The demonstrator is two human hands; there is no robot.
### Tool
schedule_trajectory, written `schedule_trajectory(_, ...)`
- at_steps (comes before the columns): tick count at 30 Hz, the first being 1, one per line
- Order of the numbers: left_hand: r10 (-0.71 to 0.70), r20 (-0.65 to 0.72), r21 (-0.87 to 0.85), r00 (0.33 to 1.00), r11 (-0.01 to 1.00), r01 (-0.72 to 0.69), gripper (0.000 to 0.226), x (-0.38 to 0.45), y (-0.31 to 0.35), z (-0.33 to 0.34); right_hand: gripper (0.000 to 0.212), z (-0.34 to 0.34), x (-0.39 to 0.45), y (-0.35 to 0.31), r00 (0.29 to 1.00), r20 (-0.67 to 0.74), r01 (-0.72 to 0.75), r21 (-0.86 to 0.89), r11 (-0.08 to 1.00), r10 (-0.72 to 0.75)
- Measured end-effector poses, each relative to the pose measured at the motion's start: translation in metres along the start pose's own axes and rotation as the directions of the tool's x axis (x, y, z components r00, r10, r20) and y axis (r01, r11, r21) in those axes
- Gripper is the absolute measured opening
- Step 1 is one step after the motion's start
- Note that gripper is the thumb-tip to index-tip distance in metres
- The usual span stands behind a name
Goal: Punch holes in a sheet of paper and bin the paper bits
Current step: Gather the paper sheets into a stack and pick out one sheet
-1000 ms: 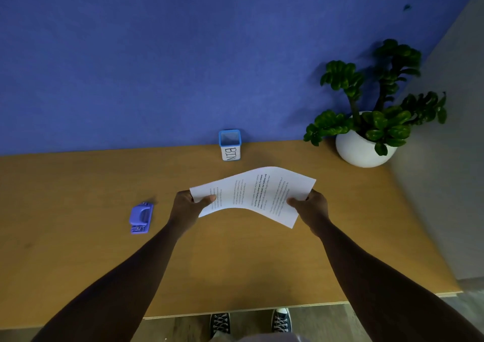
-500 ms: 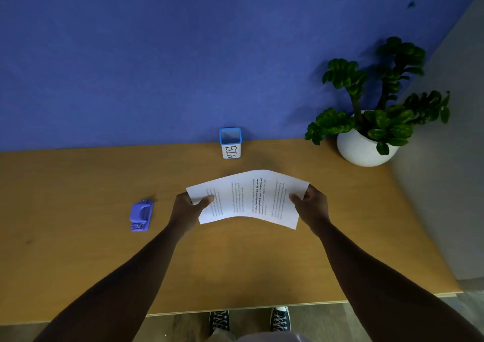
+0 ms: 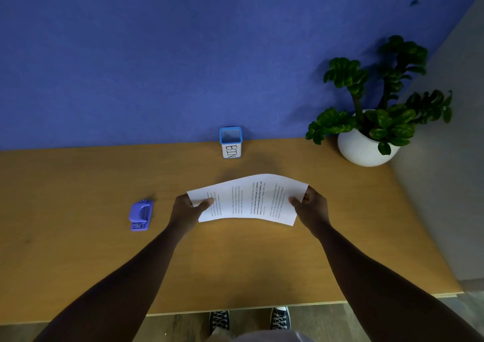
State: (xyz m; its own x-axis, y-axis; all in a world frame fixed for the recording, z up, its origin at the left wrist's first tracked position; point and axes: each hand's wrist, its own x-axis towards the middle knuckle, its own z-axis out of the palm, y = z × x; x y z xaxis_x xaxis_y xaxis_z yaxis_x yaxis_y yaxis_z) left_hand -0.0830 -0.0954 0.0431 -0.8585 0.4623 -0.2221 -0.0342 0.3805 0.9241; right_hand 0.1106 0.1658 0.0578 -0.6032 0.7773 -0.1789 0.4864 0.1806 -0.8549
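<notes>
Left hand (image 3: 187, 212) pinches the left short edge of the printed sheet (image 3: 248, 200), thumb on top. Right hand (image 3: 311, 208) pinches the right short edge the same way. Sheet is held above the wooden table (image 3: 78, 263), bowed upward in the middle, text side up. Taking the sheet as landmark: blue hole punch (image 3: 141, 214) lies on the table to its left, well apart; bin (image 3: 230, 142) stands behind it at the wall; potted plant (image 3: 366, 132) behind and right.
</notes>
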Motion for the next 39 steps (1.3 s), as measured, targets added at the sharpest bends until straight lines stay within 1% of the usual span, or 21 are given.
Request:
schedule_trajectory(4, -0.014, 0.015, 0.015, 1.000, 1.000, 0.014, 0.017, -0.001, -0.003, 0.000, 0.023, 0.003, -0.004, -0.002, 1.000, 0.009, 0.001, -0.011, 1.000, -0.001)
schedule_trajectory(8, -0.006, -0.047, 0.001, 0.999, 1.000, 0.006, 0.010, 0.001, -0.001, -0.004, 0.015, 0.001, -0.002, -0.011, 0.999, 0.004, 0.033, 0.014, 0.999, -0.033)
schedule_trajectory(11, 0.034, -0.099, -0.043, 0.995, 0.998, -0.038, 0.016, 0.003, 0.004, -0.006, 0.012, -0.001, 0.002, -0.021, 0.998, 0.002, 0.055, 0.070, 0.996, -0.056)
schedule_trajectory(13, 0.003, -0.159, -0.114, 0.987, 0.993, -0.021, 0.026, 0.007, 0.004, -0.008, 0.011, -0.002, 0.004, -0.029, 0.999, -0.008, 0.040, 0.148, 0.988, -0.039)
schedule_trajectory(15, -0.063, -0.207, -0.178, 0.976, 0.984, 0.026, 0.044, 0.009, 0.004, -0.009, 0.014, -0.003, 0.005, -0.036, 1.000, -0.025, 0.006, 0.251, 0.968, 0.000)
schedule_trajectory(19, -0.179, -0.284, -0.189, 0.942, 0.974, 0.128, 0.076, 0.007, 0.006, -0.006, 0.021, -0.004, 0.004, -0.043, 0.997, -0.052, -0.026, 0.409, 0.912, 0.051)
schedule_trajectory(21, -0.229, -0.288, -0.229, 0.930, 0.959, 0.166, 0.085, 0.004, 0.010, -0.002, 0.021, -0.004, 0.002, -0.045, 0.995, -0.066, -0.031, 0.484, 0.875, 0.072)
schedule_trajectory(22, -0.235, -0.265, -0.270, 0.935, 0.949, 0.162, 0.081, 0.003, 0.011, 0.000, 0.021, -0.004, 0.001, -0.045, 0.994, -0.064, -0.038, 0.519, 0.854, 0.083)
schedule_trajectory(23, -0.238, -0.226, -0.326, 0.945, 0.932, 0.156, 0.072, 0.002, 0.012, 0.002, 0.022, -0.003, -0.001, -0.046, 0.994, -0.056, -0.050, 0.554, 0.831, 0.098)
schedule_trajectory(25, -0.267, -0.119, -0.441, 0.956, 0.877, 0.190, 0.059, 0.000, 0.016, 0.008, 0.025, -0.002, -0.003, -0.047, 0.989, -0.033, -0.091, 0.620, 0.779, 0.142)
schedule_trajectory(27, -0.237, -0.035, -0.472, 0.971, 0.860, 0.193, 0.047, -0.002, 0.021, 0.013, 0.028, 0.000, -0.005, -0.048, 0.983, -0.001, -0.132, 0.684, 0.717, 0.182)
schedule_trajectory(29, -0.173, 0.009, -0.484, 0.985, 0.861, 0.156, 0.027, -0.003, 0.028, 0.019, 0.030, 0.002, -0.008, -0.048, 0.979, 0.043, -0.166, 0.734, 0.659, 0.199)
schedule_trajectory(30, -0.147, 0.028, -0.492, 0.989, 0.859, 0.142, 0.024, -0.004, 0.033, 0.022, 0.030, 0.003, -0.009, -0.049, 0.977, 0.065, -0.182, 0.750, 0.636, 0.204)
schedule_trajectory(32, -0.103, 0.056, -0.500, 0.993, 0.858, 0.117, 0.029, -0.006, 0.043, 0.027, 0.030, 0.005, -0.012, -0.048, 0.973, 0.107, -0.212, 0.773, 0.598, 0.207)
schedule_trajectory(34, -0.072, 0.068, -0.508, 0.995, 0.856, 0.097, 0.029, -0.006, 0.053, 0.032, 0.031, 0.007, -0.013, -0.047, 0.968, 0.147, -0.239, 0.786, 0.570, 0.203)
schedule_trajectory(37, -0.069, 0.057, -0.518, 0.996, 0.851, 0.089, 0.018, -0.008, 0.064, 0.036, 0.036, 0.007, -0.014, -0.045, 0.959, 0.212, -0.282, 0.791, 0.543, 0.190)
schedule_trajectory(39, -0.064, 0.040, -0.501, 0.997, 0.862, 0.075, 0.013, -0.008, 0.069, 0.036, 0.038, 0.007, -0.015, -0.042, 0.948, 0.256, -0.319, 0.770, 0.553, 0.191)
